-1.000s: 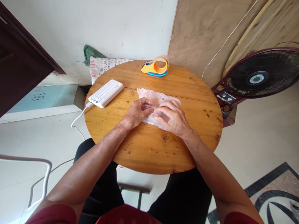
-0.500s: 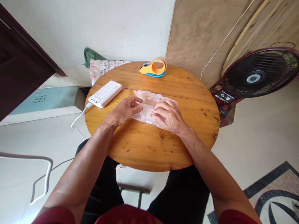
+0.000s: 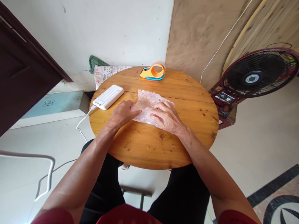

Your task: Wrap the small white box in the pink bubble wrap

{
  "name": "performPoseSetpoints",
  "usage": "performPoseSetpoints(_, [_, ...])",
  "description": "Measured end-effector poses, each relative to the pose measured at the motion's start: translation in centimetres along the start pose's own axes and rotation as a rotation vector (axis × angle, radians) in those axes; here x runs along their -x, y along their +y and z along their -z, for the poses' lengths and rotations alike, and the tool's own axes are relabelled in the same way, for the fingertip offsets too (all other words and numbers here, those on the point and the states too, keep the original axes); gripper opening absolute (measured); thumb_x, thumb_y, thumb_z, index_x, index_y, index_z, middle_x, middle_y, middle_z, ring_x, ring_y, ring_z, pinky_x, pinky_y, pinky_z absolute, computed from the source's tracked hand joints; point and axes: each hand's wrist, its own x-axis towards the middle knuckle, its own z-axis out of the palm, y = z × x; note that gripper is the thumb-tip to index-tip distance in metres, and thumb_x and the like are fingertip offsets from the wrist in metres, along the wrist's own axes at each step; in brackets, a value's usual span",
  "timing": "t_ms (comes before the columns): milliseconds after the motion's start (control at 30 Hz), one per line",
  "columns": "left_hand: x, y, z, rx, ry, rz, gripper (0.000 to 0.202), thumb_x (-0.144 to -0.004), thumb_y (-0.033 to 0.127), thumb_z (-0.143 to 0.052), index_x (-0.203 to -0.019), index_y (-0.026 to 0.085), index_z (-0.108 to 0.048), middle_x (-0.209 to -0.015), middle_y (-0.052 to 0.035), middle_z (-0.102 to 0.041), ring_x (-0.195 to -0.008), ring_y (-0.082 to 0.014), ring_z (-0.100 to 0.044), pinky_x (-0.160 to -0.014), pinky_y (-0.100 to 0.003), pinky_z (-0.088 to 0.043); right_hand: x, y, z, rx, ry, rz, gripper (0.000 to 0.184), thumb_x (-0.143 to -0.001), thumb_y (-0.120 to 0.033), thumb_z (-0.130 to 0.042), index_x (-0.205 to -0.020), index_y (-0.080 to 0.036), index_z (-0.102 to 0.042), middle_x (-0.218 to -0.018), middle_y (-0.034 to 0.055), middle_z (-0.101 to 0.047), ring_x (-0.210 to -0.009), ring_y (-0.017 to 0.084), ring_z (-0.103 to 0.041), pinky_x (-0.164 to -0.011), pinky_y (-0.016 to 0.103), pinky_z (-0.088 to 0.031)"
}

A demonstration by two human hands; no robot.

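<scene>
A crinkled sheet of clear bubble wrap [image 3: 148, 101] lies on the round wooden table [image 3: 140, 143], its near part folded over. At its left edge is my left hand [image 3: 123, 115], fingers curled and thumb laid across, closed on the plastic; the fingertips are partly hidden. My right hand [image 3: 167, 117] rests on the right part of the sheet with bent, slightly parted fingers, pressing it from above rather than wrapped round it. Beyond the sheet stands an orange and blue tape dispenser [image 3: 153, 73] with a roll of clear tape.
A white power bank [image 3: 108, 97] with a plugged-in white cable [image 3: 80, 124] lies at the table's left side. To the right stands a dark red fan [image 3: 253, 77]. Behind the table are a printed sack [image 3: 102, 74] and the white wall [image 3: 116, 28].
My left hand has gone from spread fingers to closing on the left edge of the bubble wrap. My right hand has stayed nearly in place. The view has shifted slightly.
</scene>
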Motion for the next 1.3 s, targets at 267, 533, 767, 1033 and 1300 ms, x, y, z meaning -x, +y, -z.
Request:
performPoseSetpoints(267, [0.1, 0.2, 0.5, -0.138, -0.020, 0.039, 0.045, -0.067, 0.058, -0.071, -0.088, 0.019, -0.065, -0.073, -0.0079, -0.067, -0.069, -0.0231, -0.061, -0.058, -0.028, -0.037, 0.0, -0.3, 0.2, 0.002, -0.006, -0.003, 0.020, -0.093, -0.027, -0.054, -0.094, -0.024, -0.073, -0.102, 0.0061, -0.065, -0.096, 0.023, -0.051, -0.091, 0.041, -0.038])
performPoseSetpoints(533, [-0.1, 0.3, 0.3, 0.190, -0.261, 0.235, 0.029, -0.072, 0.044, -0.069, -0.074, 0.018, -0.056, -0.053, 0.0024, -0.054, -0.044, -0.0125, -0.050, -0.046, -0.024, -0.034, 0.0, -0.1, 0.1, -0.005, -0.016, 0.009, 0.020, -0.093, -0.025, -0.053, -0.092, -0.023, -0.072, -0.102, 0.0057, -0.066, -0.098, 0.023, -0.051, -0.091, 0.041, -0.038])
performPoseSetpoints(767, [0.3, 2.5, 0.4, 0.366, -0.280, 0.222, 0.016, -0.075, 0.024, -0.060, -0.063, 0.018, -0.050, -0.046, 0.0049, -0.047, -0.038, -0.0080, -0.040, -0.041, -0.021, -0.028, -0.2, -0.1, 0.1, 0.010, -0.018, 0.032, 0.021, -0.094, -0.025, -0.052, -0.092, -0.022, -0.073, -0.097, 0.0058, -0.067, -0.096, 0.023, -0.050, -0.093, 0.042, -0.038])
performPoseSetpoints(1033, [0.4, 3.9, -0.3, 0.439, -0.257, 0.163, 0.009, -0.071, 0.022, -0.059, -0.067, 0.018, -0.051, -0.051, 0.0035, -0.053, -0.044, -0.0093, -0.048, -0.041, -0.020, -0.032, -0.3, -0.1, 0.2, -0.014, -0.031, 0.027, 0.023, -0.095, -0.026, -0.051, -0.092, -0.021, -0.073, -0.098, 0.0070, -0.067, -0.096, 0.023, -0.050, -0.093, 0.042, -0.038])
performPoseSetpoints(1300, [0.3, 4.6, -1.0, 0.436, -0.184, 0.103, 0.009, -0.068, 0.022, -0.057, -0.064, 0.019, -0.051, -0.050, 0.0052, -0.050, -0.044, -0.0083, -0.043, -0.042, -0.019, -0.029, -0.4, -0.3, 0.3, 0.026, -0.042, 0.031, 0.025, -0.095, -0.027, -0.050, -0.091, -0.020, -0.074, -0.097, 0.0069, -0.068, -0.096, 0.024, -0.050, -0.093, 0.042, -0.038])
